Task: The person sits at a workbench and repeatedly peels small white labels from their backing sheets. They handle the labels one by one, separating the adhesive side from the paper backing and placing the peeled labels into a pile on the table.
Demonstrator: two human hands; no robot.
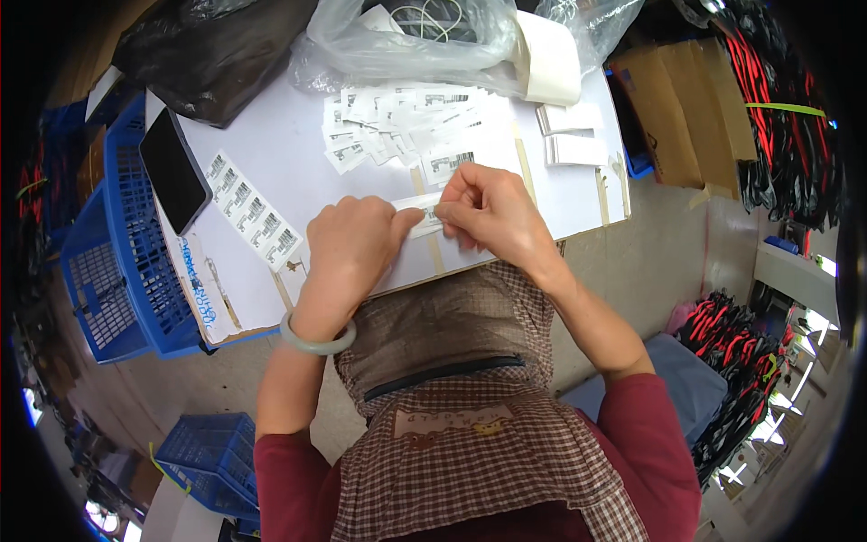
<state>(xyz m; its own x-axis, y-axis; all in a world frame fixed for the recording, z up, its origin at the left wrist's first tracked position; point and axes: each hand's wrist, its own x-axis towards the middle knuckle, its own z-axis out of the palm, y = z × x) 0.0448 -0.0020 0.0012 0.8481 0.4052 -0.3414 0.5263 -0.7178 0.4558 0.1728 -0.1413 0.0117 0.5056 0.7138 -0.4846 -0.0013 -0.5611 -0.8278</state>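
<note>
A narrow white strip [414, 204] with some dark print lies near the table's front edge, between my two hands. My left hand [355, 242] is closed over its left end, the thumb pressed on the strip and the other fingers curled under, mostly hidden. At the right end, my right hand [492, 215] pinches the strip between thumb and fingertips. Just beyond the hands spreads a loose pile of white barcode labels [384, 122]. To the left of my left hand lies a sheet of barcode labels [253, 212] in a row.
A dark phone [174, 172] rests at the table's left edge, beside a blue plastic crate [126, 253]. At the back are a black bag [212, 59] and a clear plastic bag [406, 59]. Stacked white cards [575, 150] sit right, near a cardboard box [682, 117].
</note>
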